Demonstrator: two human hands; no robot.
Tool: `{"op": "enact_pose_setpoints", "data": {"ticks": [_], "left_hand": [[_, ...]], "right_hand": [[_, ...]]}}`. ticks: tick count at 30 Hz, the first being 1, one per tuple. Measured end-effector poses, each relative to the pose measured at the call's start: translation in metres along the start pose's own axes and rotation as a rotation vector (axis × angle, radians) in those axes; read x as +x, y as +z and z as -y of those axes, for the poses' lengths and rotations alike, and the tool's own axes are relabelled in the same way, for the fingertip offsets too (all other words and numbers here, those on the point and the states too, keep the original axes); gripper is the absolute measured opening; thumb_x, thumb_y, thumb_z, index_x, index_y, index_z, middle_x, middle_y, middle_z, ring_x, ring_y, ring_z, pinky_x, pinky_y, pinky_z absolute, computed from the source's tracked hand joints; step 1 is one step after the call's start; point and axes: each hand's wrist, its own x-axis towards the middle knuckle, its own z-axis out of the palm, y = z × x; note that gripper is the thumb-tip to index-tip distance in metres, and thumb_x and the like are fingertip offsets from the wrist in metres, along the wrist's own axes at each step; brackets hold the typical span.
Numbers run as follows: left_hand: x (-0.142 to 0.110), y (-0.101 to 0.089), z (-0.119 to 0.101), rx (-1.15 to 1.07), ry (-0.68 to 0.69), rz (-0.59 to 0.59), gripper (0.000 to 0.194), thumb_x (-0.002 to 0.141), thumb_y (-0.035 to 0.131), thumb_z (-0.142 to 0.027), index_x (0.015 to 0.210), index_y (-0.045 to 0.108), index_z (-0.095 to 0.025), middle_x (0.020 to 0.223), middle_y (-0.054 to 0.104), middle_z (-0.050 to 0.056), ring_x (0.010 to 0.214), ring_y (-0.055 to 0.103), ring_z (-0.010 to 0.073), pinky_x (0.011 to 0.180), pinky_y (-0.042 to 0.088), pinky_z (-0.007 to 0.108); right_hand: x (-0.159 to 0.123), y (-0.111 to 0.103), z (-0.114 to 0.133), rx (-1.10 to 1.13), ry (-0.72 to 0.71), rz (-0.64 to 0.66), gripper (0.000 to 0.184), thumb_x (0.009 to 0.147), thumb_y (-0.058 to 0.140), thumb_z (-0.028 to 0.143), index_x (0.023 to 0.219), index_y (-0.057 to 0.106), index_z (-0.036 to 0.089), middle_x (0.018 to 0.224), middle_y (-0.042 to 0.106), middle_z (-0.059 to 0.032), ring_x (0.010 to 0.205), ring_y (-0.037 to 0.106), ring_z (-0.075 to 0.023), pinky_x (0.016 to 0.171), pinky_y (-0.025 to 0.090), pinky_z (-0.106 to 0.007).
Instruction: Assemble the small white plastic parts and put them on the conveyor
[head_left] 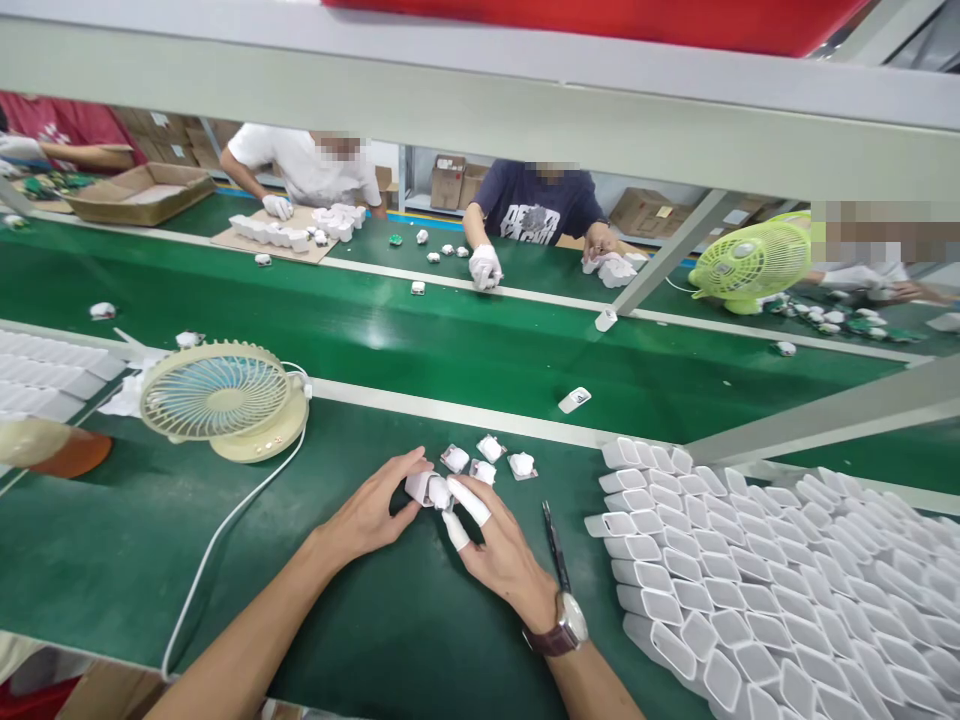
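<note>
My left hand point(371, 512) and my right hand point(499, 548) meet over the green bench, both pinching one small white plastic part point(426, 489). White finger cots cover two fingers of my right hand, and a brown-strapped watch point(568, 628) sits on that wrist. Just beyond my fingers lie several small white parts point(489, 462) on the green mat. Black tweezers point(555, 546) rest right of my right hand.
A heap of white plastic housings point(757, 580) fills the right side. A cream desk fan point(225, 398) with a white cable stands to the left. Beyond it runs a green conveyor belt point(450, 340) carrying scattered parts. Other people work across the belt, beside a green fan point(750, 262).
</note>
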Motion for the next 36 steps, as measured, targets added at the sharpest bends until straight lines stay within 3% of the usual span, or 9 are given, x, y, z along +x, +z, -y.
{"op": "enact_pose_setpoints", "data": {"ticks": [31, 36], "left_hand": [[-0.002, 0.001, -0.001, -0.020, -0.015, 0.051, 0.074, 0.099, 0.058, -0.016, 0.163, 0.022, -0.028, 0.141, 0.066, 0.010, 0.136, 0.060, 0.0247, 0.116, 0.050, 0.049], [-0.003, 0.001, -0.006, -0.055, -0.071, 0.131, 0.078, 0.099, 0.059, -0.019, 0.165, 0.017, -0.029, 0.148, 0.061, 0.010, 0.137, 0.059, 0.0254, 0.115, 0.052, 0.046]], "right_hand": [[-0.006, 0.009, -0.004, 0.000, 0.023, 0.056, 0.065, 0.103, 0.052, 0.016, 0.162, 0.029, 0.027, 0.142, 0.061, -0.0147, 0.129, 0.063, -0.0294, 0.108, 0.056, -0.050], [-0.002, 0.006, -0.003, 0.054, 0.079, 0.117, 0.061, 0.105, 0.051, 0.021, 0.161, 0.029, 0.026, 0.148, 0.057, -0.0155, 0.138, 0.057, -0.0294, 0.112, 0.053, -0.051]]}}
